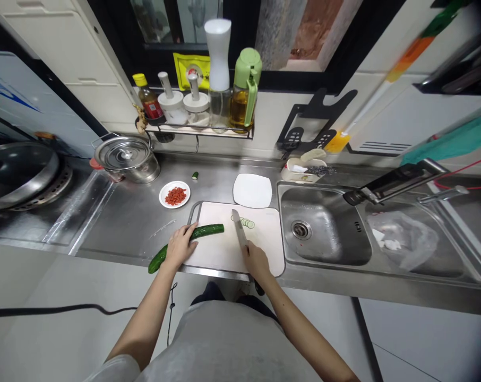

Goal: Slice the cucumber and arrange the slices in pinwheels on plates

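Stainless steel bench (121,223) runs along the wall under a dark-framed window, with a sink (328,239) set into it on the right. Before the person lies a pale cutting board (216,257); off to its left, near the wall, stands a lidded pot (125,167). Long and green, the cucumber (211,229) lies across the board's left side, its tail hanging past the edge. Over its middle the left hand (180,244) curls, pinching it between thumb and fingers. The right hand (257,261) is wrapped round the knife (238,225), whose blade points away from the person, apart from the cut end. At the board's far edge sits a square white dish (252,191); farther left, a round plate (162,197) carries chopped red bits (175,196). Just right of the blade, thin slices (247,223) overlap: only a few are cut, so slicing looks barely begun, most of the cucumber being whole. Behind the board rests a small green stub (195,175).
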`<act>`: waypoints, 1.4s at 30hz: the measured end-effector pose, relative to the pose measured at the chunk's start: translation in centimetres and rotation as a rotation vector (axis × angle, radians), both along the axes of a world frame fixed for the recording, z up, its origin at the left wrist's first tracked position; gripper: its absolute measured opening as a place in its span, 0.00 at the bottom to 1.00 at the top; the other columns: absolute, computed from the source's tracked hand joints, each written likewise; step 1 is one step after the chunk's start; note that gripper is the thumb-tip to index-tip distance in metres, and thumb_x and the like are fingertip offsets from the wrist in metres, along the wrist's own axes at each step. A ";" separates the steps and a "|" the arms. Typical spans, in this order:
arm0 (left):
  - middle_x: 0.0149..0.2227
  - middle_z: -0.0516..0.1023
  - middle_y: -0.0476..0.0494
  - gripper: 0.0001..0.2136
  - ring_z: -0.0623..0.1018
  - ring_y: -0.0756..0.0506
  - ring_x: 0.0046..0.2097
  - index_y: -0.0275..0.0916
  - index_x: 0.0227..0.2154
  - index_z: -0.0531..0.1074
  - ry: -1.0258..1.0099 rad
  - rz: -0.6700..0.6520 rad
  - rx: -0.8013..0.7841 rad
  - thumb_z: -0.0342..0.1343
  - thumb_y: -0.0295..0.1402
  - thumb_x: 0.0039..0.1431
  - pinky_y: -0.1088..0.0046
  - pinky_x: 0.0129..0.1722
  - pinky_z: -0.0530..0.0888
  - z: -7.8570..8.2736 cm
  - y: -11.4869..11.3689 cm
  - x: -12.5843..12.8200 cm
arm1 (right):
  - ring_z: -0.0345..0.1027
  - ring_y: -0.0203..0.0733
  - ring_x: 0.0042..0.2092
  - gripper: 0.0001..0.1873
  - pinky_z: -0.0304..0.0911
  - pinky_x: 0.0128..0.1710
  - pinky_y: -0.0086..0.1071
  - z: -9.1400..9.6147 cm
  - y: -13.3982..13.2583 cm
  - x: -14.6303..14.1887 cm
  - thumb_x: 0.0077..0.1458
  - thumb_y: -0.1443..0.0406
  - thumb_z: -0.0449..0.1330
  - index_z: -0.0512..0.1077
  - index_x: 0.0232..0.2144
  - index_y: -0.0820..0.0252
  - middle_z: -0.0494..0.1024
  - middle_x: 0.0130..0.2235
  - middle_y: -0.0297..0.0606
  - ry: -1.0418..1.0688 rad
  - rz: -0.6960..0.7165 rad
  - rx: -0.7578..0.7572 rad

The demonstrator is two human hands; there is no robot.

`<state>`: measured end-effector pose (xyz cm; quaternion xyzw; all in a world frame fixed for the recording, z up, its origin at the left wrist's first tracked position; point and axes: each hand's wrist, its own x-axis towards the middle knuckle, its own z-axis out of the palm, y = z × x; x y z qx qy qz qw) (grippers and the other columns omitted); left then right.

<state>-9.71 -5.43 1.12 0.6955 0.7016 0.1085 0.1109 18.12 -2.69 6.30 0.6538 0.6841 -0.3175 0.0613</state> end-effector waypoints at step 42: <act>0.43 0.78 0.42 0.15 0.76 0.46 0.41 0.41 0.45 0.75 -0.528 0.017 0.079 0.50 0.41 0.61 0.69 0.42 0.73 1.9 4.6 6.6 | 0.62 0.46 0.42 0.21 0.49 0.41 0.36 -0.5 -1.6 4.4 0.62 0.64 0.50 0.65 0.57 0.56 0.73 0.38 0.44 -0.196 0.315 0.364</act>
